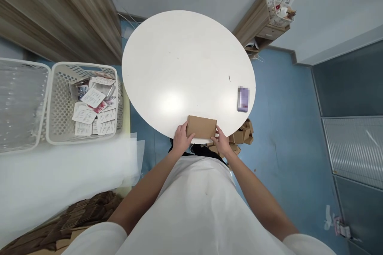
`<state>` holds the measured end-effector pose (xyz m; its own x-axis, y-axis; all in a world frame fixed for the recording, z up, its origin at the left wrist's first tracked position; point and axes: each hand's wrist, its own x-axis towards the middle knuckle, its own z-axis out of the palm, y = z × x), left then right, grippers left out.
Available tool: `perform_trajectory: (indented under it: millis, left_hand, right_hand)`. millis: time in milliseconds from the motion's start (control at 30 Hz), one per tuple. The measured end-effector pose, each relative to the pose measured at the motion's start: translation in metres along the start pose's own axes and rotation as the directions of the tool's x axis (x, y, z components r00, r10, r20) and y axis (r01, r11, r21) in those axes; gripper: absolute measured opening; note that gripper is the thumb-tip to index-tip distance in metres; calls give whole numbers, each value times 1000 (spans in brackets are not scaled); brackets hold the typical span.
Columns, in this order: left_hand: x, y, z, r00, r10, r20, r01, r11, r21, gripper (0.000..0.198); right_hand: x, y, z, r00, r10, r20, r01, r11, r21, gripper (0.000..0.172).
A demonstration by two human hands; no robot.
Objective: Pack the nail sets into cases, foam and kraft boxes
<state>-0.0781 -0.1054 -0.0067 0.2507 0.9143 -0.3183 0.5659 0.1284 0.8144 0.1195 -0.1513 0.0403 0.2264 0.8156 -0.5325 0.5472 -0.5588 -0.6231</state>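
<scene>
Gripping a small brown cardboard box by both ends, at the near edge of the desk.

Clamped on the box's left end with the left hand and on its right end with the right hand, with thumbs toward the near corners. Looks closed from above; impossible to tell whether resting on the desk or held just over it. For good handling, press evenly from both ends, lightly enough not to bow the cardboard; square the long side to the near edge; favour a spot farther in for full support, away from the drop to the cartons on the floor. Avoid the purple item by the right edge, too blurred to identify.
</scene>
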Motion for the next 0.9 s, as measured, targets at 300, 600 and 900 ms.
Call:
perform_trajectory:
  millis: [300, 600, 900]
  left_hand:
    - [-2, 4, 0, 997, -62, -42, 60, 998, -31, 61]
    - [-9, 42, 11, 995, -96, -2, 96, 995, 25, 56]
    - [14, 153, 150, 876, 91, 474, -189, 969, 162, 58]
  right_hand:
    - [19, 9, -2, 997, -63, 54, 60, 996, 59, 71]
    - [5, 43, -18, 997, -79, -19, 81, 958, 274, 63]
    - [-46, 177, -101, 879, 264, -396, -47, 876, 480, 67]
